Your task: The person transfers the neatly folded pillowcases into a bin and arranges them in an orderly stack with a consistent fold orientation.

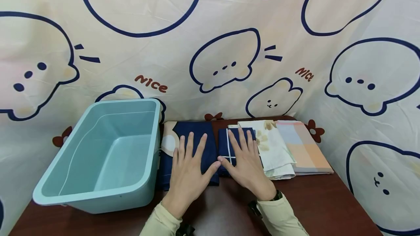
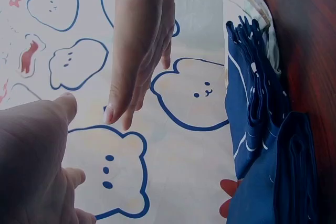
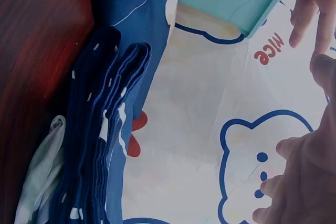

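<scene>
In the head view both hands are spread with the fingers straight. My left hand (image 1: pixel 187 172) is over a folded navy cloth (image 1: pixel 211 146) with a pale rounded print at its left. My right hand (image 1: pixel 247 165) overlaps a smaller folded navy cloth (image 1: pixel 223 145) with white lines. The thumbs nearly meet between the two cloths. In the wrist views, the left hand (image 2: pixel 31 156) and right hand (image 3: pixel 304 166) show apart from the cloths, holding nothing. Seen edge-on, the white-lined navy cloth (image 3: pixel 89 129) has several stacked layers.
A light blue plastic bin (image 1: pixel 155 137) stands left of the cloths. Right of the hands lie a folded white cloth (image 1: pixel 272 148) with a floral print and a folded plaid cloth (image 1: pixel 306 145). Behind the dark wooden table (image 1: pixel 328 203) hangs a printed curtain (image 1: pixel 177 57).
</scene>
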Demonstrator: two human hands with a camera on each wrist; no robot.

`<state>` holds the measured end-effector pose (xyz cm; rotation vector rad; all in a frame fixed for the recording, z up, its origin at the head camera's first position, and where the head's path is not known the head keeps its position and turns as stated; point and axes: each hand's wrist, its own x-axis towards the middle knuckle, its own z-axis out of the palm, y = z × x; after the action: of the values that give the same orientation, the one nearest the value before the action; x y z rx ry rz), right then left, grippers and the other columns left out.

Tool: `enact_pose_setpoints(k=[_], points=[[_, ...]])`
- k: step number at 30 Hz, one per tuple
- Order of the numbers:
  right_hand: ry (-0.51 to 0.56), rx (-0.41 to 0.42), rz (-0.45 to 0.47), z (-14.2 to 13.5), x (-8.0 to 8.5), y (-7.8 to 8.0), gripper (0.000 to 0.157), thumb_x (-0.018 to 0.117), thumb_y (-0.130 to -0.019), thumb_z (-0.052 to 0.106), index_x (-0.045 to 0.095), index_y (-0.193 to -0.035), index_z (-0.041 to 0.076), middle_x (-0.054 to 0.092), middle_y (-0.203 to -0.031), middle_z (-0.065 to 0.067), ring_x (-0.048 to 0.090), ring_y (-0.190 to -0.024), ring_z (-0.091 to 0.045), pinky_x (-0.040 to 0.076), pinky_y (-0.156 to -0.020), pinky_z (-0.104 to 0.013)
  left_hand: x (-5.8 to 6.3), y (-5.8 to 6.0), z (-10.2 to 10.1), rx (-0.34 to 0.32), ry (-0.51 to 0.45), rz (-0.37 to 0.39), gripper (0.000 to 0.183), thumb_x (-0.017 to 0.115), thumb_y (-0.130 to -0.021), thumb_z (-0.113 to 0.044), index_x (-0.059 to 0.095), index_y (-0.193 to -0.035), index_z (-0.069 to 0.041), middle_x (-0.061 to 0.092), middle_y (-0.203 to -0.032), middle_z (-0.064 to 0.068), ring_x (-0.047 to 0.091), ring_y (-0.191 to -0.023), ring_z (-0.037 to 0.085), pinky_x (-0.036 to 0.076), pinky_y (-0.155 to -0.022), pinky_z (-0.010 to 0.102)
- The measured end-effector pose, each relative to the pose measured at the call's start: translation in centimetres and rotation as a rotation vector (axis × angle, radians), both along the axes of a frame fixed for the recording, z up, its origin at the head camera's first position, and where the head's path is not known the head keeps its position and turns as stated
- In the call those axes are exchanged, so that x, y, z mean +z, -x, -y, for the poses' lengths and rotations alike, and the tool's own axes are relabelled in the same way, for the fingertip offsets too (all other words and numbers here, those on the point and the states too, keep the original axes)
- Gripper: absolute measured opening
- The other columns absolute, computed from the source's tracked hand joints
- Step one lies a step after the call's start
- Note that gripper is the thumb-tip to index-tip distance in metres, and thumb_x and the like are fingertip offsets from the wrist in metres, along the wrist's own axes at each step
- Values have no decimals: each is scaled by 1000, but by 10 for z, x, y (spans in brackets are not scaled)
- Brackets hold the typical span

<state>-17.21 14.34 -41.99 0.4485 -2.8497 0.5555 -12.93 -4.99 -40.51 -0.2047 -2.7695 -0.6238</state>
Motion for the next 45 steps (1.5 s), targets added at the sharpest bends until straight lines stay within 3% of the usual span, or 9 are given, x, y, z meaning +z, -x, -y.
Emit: enact_pose_setpoints(k=[5, 12, 21, 26, 37, 45], points=[[-1, -5, 5, 1, 0, -1, 91, 56, -93, 66, 13, -164, 28, -3, -173, -6, -3, -158, -41, 7, -123, -67, 1, -1, 1, 4, 0, 2, 87, 51, -92, -72, 23, -162, -29, 16, -170, 16, 6, -158, 41, 18, -122, 67], [-7, 15, 8, 4, -4, 0, 91, 55, -92, 67, 13, -163, 30, 7, -172, -13, 1, -158, -42, 10, -123, -67, 1, 1, 7, 17, 6, -12, 87, 51, -93, -71, 23, -162, -27, 17, -169, 18, 8, -158, 42, 17, -121, 68], [-43, 44, 13, 12, -9, 4, 90, 53, -92, 71, 13, -163, 31, 11, -171, -14, 3, -158, -42, 14, -122, -67, -1, 3, 22, 73, -9, -80, 86, 69, -91, -55, 31, -160, -19, 25, -165, 23, 16, -155, 44, 22, -120, 68], [-50, 41, 15, 16, -12, 10, 84, 48, -96, 69, 18, -163, 28, 17, -169, -17, 10, -157, -44, 19, -121, -67, -4, 7, 28, 84, -14, -92, 83, 71, -91, -48, 34, -158, -16, 29, -163, 24, 19, -154, 45, 23, -119, 68], [-49, 64, 57, 18, -13, 17, 80, 49, -98, 63, 25, -162, 21, 24, -166, -25, 18, -154, -47, 22, -120, -68, -18, 15, 36, 107, -23, -62, 82, 73, -91, -45, 36, -157, -14, 31, -162, 26, 22, -152, 48, 26, -116, 70], [8, 91, 174, 19, -19, 19, 79, 50, -99, 61, 26, -161, 17, 25, -163, -29, 21, -153, -49, 18, -121, -68, -29, 15, 36, 142, -80, 69, 82, 70, -93, -44, 33, -158, -12, 23, -163, 30, 10, -152, 55, 22, -111, 78]])
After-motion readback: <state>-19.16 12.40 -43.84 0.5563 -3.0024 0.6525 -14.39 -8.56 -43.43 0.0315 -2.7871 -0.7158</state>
